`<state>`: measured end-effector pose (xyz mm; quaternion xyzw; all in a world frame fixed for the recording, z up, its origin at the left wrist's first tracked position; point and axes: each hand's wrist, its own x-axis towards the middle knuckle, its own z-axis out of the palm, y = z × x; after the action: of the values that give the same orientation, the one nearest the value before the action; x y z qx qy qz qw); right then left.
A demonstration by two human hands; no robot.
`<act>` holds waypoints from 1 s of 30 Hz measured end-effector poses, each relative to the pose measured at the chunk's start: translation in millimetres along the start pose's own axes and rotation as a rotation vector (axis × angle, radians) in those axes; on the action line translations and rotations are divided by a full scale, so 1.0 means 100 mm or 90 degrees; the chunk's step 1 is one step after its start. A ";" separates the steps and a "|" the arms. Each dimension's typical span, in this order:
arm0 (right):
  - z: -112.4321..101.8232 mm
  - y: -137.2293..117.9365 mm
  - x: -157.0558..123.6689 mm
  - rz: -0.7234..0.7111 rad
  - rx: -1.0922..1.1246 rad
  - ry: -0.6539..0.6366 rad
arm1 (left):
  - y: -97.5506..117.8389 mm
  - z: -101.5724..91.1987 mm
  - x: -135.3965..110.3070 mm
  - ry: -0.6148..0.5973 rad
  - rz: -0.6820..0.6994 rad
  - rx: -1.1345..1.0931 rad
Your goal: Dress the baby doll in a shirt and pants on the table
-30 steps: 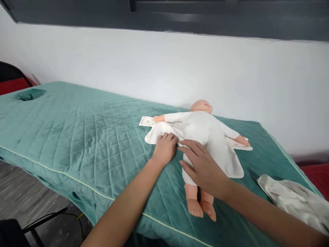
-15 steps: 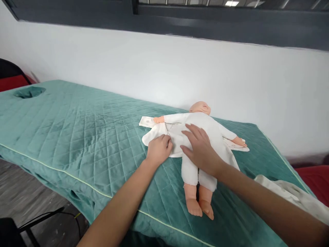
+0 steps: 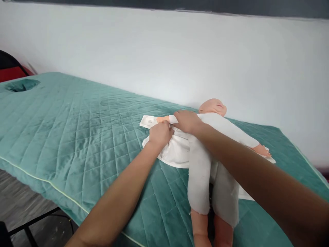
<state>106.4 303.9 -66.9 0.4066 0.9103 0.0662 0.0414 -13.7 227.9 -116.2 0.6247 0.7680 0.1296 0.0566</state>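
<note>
The doll (image 3: 200,168) lay face up on the green bed cover (image 3: 102,123), on top of the spread white shirt (image 3: 177,154), with its trunk and legs to the right of the left hand (image 3: 159,133). The left hand was clamped on the shirt just below the doll's small hand (image 3: 163,119). The right hand (image 3: 187,120) lay across the doll's sleeve, between the small hand and the head (image 3: 212,106); whether its fingers gripped could not be determined.
</note>
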 end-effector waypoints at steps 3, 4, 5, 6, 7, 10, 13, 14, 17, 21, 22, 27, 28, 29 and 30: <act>-0.05 0.06 -0.11 0.014 -0.012 0.048 | -0.01 0.03 -0.03 0.018 0.002 0.011; -0.08 0.08 -0.16 0.022 -0.008 0.056 | -0.01 0.03 -0.03 0.027 0.000 0.005; -0.11 0.10 -0.20 0.031 0.001 0.059 | -0.01 0.03 -0.04 0.041 -0.003 -0.005; -0.14 0.11 -0.25 0.039 0.013 0.058 | -0.02 0.03 -0.05 0.058 -0.005 -0.018; -0.16 0.12 -0.29 0.044 0.024 0.057 | -0.02 0.03 -0.06 0.080 -0.006 -0.035; -0.20 0.11 -0.41 0.031 0.037 0.062 | -0.06 0.03 -0.10 0.152 -0.035 -0.113; -0.19 0.10 -0.50 0.004 0.026 0.068 | -0.14 0.04 -0.11 0.186 -0.068 -0.216; -0.19 0.10 -0.52 0.002 0.017 0.067 | -0.16 0.05 -0.10 0.190 -0.068 -0.247; -0.16 0.13 -0.55 0.020 -0.014 0.045 | -0.22 0.08 -0.09 0.203 -0.062 -0.318; -0.06 0.15 -0.52 0.030 -0.032 -0.004 | -0.21 0.10 -0.09 0.222 -0.017 -0.361; -0.02 0.14 -0.51 0.027 -0.033 -0.002 | -0.20 0.10 -0.10 0.227 0.024 -0.359; 0.11 0.06 -0.39 0.040 -0.026 0.045 | -0.12 0.08 -0.16 0.211 0.247 -0.290; 0.12 0.04 -0.37 0.054 -0.026 0.046 | -0.10 0.08 -0.17 0.200 0.271 -0.275; 0.12 0.02 -0.35 0.068 -0.023 0.045 | -0.09 0.08 -0.17 0.189 0.287 -0.265; 0.12 0.00 -0.34 0.079 -0.017 0.044 | -0.09 0.07 -0.18 0.188 0.290 -0.262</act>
<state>130.0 279.7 -77.9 0.4590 0.8833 0.0945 0.0114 -16.7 209.9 -127.2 0.7304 0.5662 0.3801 0.0391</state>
